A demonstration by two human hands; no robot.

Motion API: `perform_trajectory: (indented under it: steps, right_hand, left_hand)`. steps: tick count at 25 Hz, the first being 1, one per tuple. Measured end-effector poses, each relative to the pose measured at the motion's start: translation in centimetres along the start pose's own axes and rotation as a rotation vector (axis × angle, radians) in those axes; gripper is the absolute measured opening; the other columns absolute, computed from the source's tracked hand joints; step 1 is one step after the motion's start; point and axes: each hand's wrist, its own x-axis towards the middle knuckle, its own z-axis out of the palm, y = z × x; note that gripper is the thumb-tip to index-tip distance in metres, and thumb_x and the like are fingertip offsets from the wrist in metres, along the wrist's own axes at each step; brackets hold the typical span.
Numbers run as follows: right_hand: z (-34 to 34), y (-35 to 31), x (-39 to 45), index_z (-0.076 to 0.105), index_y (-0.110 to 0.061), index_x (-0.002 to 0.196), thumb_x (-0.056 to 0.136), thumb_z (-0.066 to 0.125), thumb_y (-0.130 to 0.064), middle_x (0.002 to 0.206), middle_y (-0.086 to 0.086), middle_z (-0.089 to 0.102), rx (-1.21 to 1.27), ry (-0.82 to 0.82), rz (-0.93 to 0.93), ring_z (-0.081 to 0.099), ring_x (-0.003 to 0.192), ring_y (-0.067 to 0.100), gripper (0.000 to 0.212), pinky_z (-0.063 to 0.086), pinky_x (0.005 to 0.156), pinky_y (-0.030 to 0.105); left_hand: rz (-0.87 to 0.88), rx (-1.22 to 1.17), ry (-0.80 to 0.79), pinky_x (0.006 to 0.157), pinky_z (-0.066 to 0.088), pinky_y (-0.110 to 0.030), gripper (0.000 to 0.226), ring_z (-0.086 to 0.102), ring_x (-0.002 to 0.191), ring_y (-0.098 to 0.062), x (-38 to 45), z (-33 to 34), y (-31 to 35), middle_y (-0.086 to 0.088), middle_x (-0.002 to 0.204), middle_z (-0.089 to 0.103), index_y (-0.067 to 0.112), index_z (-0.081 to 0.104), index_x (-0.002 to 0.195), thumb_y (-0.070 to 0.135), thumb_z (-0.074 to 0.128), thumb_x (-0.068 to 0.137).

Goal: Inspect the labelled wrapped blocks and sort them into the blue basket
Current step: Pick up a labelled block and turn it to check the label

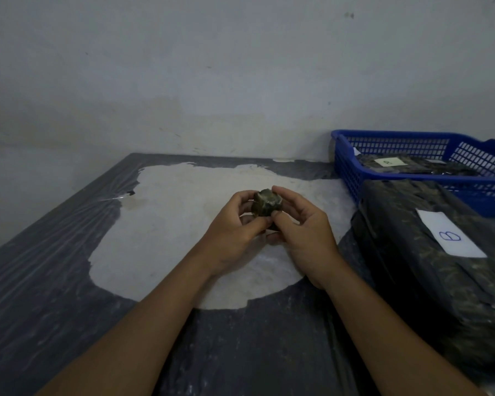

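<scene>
A small wrapped block [266,206] is held above the counter [54,295] between both hands, the left hand [234,224] pinching its left side and the right hand [300,227] pinching its right. The blue basket [412,167] lies to the right and further back, so the right hand is judged nearer to it. The block looks lumpy and roughly cubic in glossy dark film (no label is visible). The basket is rigid plastic mesh holding labelled dark packs [389,164]; a large labelled bundle [429,252] lies just before it.

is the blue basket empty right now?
No, the basket already holds dark wrapped blocks, one with a pale label on top.
</scene>
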Motion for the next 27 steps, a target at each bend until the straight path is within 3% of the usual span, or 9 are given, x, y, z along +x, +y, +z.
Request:
perform_trajectory:
  steps: [4,12,15,18,22,25,27]
  right_hand:
    - [0.0,-0.4,-0.1,0.065,-0.023,0.135,0.1,0.057,0.002,0.128,0.001,0.071,0.016,-0.004,0.018,0.072,0.114,0.021,0.044,0.064,0.077,0.032]
    - [0.0,-0.6,-0.2,0.063,-0.023,0.138,0.102,0.054,0.001,0.127,0.003,0.072,0.047,-0.011,0.06,0.076,0.103,0.021,0.044,0.062,0.069,0.027]
    - [0.1,-0.6,0.0,0.058,-0.026,0.14,0.105,0.051,-0.005,0.127,0.003,0.07,0.01,0.02,0.073,0.076,0.099,0.02,0.041,0.063,0.07,0.029]
    - [0.1,-0.6,0.0,0.056,-0.027,0.134,0.102,0.06,-0.016,0.126,0.002,0.066,-0.027,0.065,0.077,0.074,0.098,0.019,0.034,0.063,0.077,0.036]
    - [0.2,-0.9,-0.2,0.056,-0.026,0.123,0.101,0.064,-0.015,0.12,0.005,0.068,-0.029,0.125,0.066,0.076,0.093,0.019,0.026,0.064,0.08,0.038]
    - [0.0,-1.2,-0.2,0.053,-0.018,0.119,0.105,0.056,-0.013,0.117,0.013,0.07,0.111,0.186,0.092,0.077,0.085,0.017,0.015,0.063,0.069,0.031]
    - [-0.1,-1.1,-0.1,0.055,-0.017,0.116,0.105,0.056,-0.014,0.12,0.014,0.068,0.1,0.199,0.104,0.076,0.087,0.016,0.012,0.061,0.068,0.027]
  left_hand:
    - [0.039,0.009,0.04,0.088,0.06,-0.029,0.046,0.071,0.107,-0.014,-0.2,0.3,0.0,0.005,0.128,0.063,0.026,0.051,0.131,0.013,0.073,0.093]
    - [0.029,0.052,0.072,0.089,0.062,-0.041,0.051,0.071,0.104,-0.015,-0.2,0.2,-0.1,0.005,0.123,0.064,0.031,0.052,0.127,0.024,0.081,0.086]
    - [0.079,0.084,0.158,0.084,0.063,-0.033,0.063,0.07,0.101,-0.01,-0.5,0.7,0.1,0.018,0.119,0.057,0.033,0.043,0.124,0.028,0.087,0.079]
    - [0.084,0.087,0.187,0.084,0.061,-0.027,0.072,0.065,0.105,-0.006,-0.7,0.9,0.4,0.021,0.116,0.052,0.03,0.035,0.124,0.034,0.089,0.075]
    - [0.07,0.077,0.124,0.072,0.058,-0.018,0.067,0.067,0.099,-0.005,-0.8,0.9,0.7,0.014,0.12,0.053,0.028,0.037,0.125,0.026,0.086,0.08]
    - [0.058,-0.03,0.097,0.07,0.059,-0.024,0.047,0.069,0.093,-0.006,-0.7,0.8,0.9,-0.004,0.121,0.058,0.026,0.043,0.129,0.01,0.07,0.094]
    - [0.057,-0.064,0.075,0.072,0.06,-0.027,0.046,0.07,0.088,-0.004,-0.6,0.7,0.8,-0.009,0.118,0.061,0.027,0.048,0.135,0.008,0.065,0.097]
